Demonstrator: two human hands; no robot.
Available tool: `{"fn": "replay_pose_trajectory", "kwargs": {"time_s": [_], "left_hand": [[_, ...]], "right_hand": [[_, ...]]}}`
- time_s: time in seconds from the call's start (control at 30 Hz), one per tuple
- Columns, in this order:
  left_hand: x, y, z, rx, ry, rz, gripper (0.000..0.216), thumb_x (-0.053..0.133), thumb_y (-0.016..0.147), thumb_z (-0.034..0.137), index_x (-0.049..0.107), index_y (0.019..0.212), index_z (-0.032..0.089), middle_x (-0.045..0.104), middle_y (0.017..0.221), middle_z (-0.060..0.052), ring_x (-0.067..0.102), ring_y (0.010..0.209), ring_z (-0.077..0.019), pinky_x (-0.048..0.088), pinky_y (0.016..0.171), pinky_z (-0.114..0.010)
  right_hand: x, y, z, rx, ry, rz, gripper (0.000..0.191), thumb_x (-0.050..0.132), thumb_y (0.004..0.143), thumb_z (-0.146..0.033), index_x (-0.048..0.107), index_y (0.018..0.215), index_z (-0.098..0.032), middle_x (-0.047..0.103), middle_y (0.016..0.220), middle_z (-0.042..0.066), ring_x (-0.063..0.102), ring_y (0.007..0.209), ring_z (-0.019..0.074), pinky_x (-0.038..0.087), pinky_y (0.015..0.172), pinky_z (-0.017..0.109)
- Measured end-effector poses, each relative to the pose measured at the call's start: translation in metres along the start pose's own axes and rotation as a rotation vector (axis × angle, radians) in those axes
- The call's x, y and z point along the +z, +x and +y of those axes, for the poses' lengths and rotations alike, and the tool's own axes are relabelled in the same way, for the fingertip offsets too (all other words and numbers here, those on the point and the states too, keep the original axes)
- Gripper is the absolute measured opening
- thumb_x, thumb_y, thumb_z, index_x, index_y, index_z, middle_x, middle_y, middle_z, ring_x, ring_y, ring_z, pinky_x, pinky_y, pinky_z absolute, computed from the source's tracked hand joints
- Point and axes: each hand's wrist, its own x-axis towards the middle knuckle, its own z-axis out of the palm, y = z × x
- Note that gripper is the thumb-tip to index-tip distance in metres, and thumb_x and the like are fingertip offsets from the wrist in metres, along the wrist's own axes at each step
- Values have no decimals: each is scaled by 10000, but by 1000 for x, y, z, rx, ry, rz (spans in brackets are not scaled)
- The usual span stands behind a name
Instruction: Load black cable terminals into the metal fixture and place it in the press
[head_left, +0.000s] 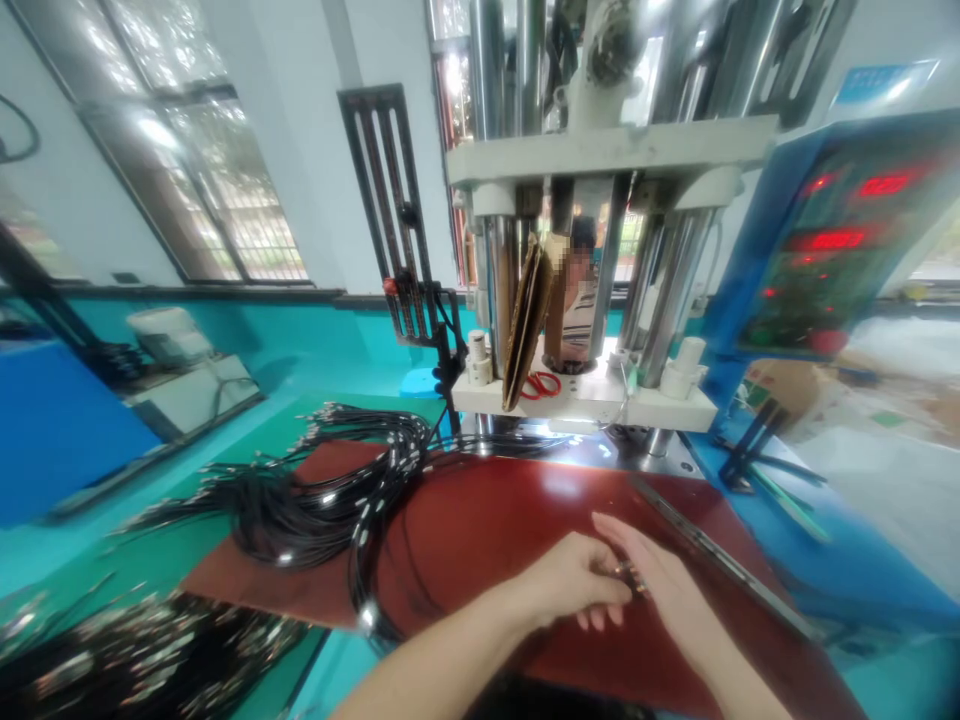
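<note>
Two steel columns and a pale crosshead make up the tall press [600,160] that fills the middle of the view, with a blue control cabinet [832,250] showing red lit digits at its right. Behind the columns a person in a striped top [579,315] is partly visible. A teal bench [225,430] carries a dark red mat [480,530] that spreads below the press. On the mat's left half lies a big loose bundle of black cables [322,495] with small metal tips, and a second blurred heap of cables [142,650] lies at the lower left, off the mat. A long metal bar [720,565] runs slantwise across the mat's right side. On the white press shelf [592,405] stand a folded brown card [529,325], red-handled scissors [541,385] and small white rolls [477,360]. Near the mat's lower middle the left hand [574,580] is curled, fingers bent inward, and the right hand [660,585] meets it, fingers extended. Between their fingertips sits a small metal piece [628,574], pinched where the hands touch; it is too blurred to tell which hand grips it.
</note>
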Motion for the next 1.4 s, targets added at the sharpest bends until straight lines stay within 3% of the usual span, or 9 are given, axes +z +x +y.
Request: {"fn": "replay_pose_trajectory", "kwargs": {"time_s": [0.23, 0.43, 0.6, 0.73, 0.9, 1.0, 1.13, 1.27, 1.4], "left_hand": [[2, 18, 0, -8, -106, -122, 231, 599, 645, 328, 504, 757, 150, 570, 518, 14, 480, 363, -79, 334, 365, -163], [9, 26, 5, -37, -115, -166, 220, 538, 707, 335, 524, 729, 116, 546, 481, -2, 468, 350, -79, 310, 357, -162], [11, 27, 3, 41, -145, -176, 236, 594, 672, 330, 552, 755, 114, 577, 546, -4, 452, 359, -64, 326, 345, -172], [10, 35, -8, -30, -155, -218, 264, 630, 631, 345, 578, 737, 108, 578, 536, -12, 456, 362, -71, 334, 348, -184], [2, 37, -16, -128, -326, -143, 264, 637, 618, 353, 585, 739, 124, 508, 464, 15, 392, 337, -63, 237, 330, -168], [-2, 33, -16, -102, -355, -101, 240, 622, 625, 341, 585, 731, 128, 492, 463, 18, 354, 340, -53, 197, 326, -166], [2, 27, -13, -68, -220, 5, 182, 624, 608, 291, 562, 679, 135, 481, 476, 31, 342, 359, -42, 197, 337, -167], [10, 21, -12, 6, -98, 150, 129, 587, 623, 258, 531, 648, 145, 459, 481, 50, 356, 386, -39, 231, 371, -165], [14, 16, -13, 140, -50, 257, 118, 592, 612, 235, 537, 651, 138, 440, 480, 65, 355, 418, -35, 265, 413, -163]], "right_hand": [[-11, 5, 1, 49, 357, -164, 436, 333, 890, -530, 534, 1207, -309, 419, 1353, 18, 287, 1270, 227, 191, 1061, 431], [-12, 12, 6, 27, -67, -24, 481, 489, 813, -543, 566, 1183, -245, 521, 1252, 69, 433, 1164, 306, 341, 981, 472], [-2, 11, 9, 46, -27, 59, 482, 498, 789, -572, 613, 1113, -234, 568, 1185, 101, 557, 1014, 302, 494, 812, 427], [-5, 12, 15, 61, -51, 60, 506, 452, 800, -593, 610, 1105, -222, 600, 1135, 100, 552, 1028, 292, 492, 822, 416], [-65, 1, 31, -27, -641, 49, 470, 429, 820, -458, 537, 1197, -201, 504, 1268, 87, 443, 1163, 265, 337, 1005, 425], [-105, -13, 43, -145, -1143, 132, 506, 320, 787, -323, 541, 1162, -65, 523, 1212, 179, 496, 1091, 306, 392, 941, 488], [-129, -32, 44, -288, -1598, 253, 483, 284, 782, -188, 511, 1178, -30, 562, 1057, 198, 559, 904, 312, 469, 776, 463], [-134, -37, 37, -91, -1745, 191, 390, 275, 742, -44, 588, 973, -79, 598, 851, 192, 595, 735, 310, 457, 660, 432], [-118, -32, 37, 168, -1561, 56, 117, 395, 735, -124, 477, 780, -194, 605, 768, 133, 603, 693, 297, 435, 609, 400]]}}
